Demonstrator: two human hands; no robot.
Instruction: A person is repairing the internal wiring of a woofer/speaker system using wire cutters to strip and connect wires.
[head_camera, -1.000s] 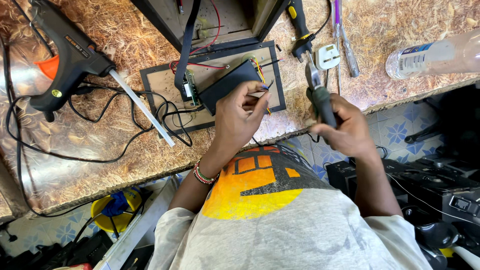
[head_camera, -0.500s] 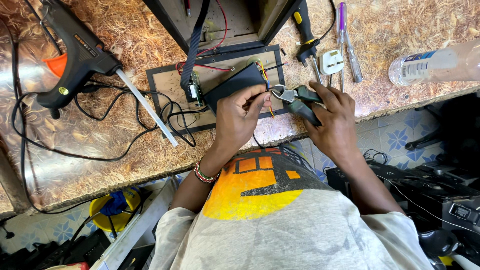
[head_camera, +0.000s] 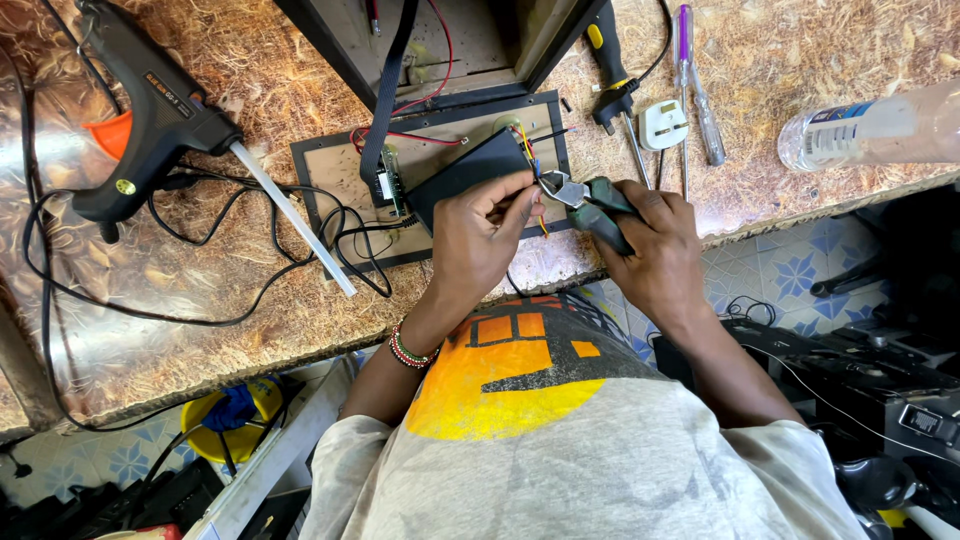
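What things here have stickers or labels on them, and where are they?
Plastic bottle: lying on its side at the table's right edge, clear, with a white and blue label wrapped round it.
Glue gun: top left on the table, black with an orange trigger; a thin pale label on its barrel and a small yellow round sticker on its handle.

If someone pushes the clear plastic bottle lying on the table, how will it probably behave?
The plastic bottle lies on its side near the edge of the table, so a push would probably make it roll, perhaps off. It looks thin-walled and clear, so it is likely light and may dent when squeezed. How full it is cannot be told.
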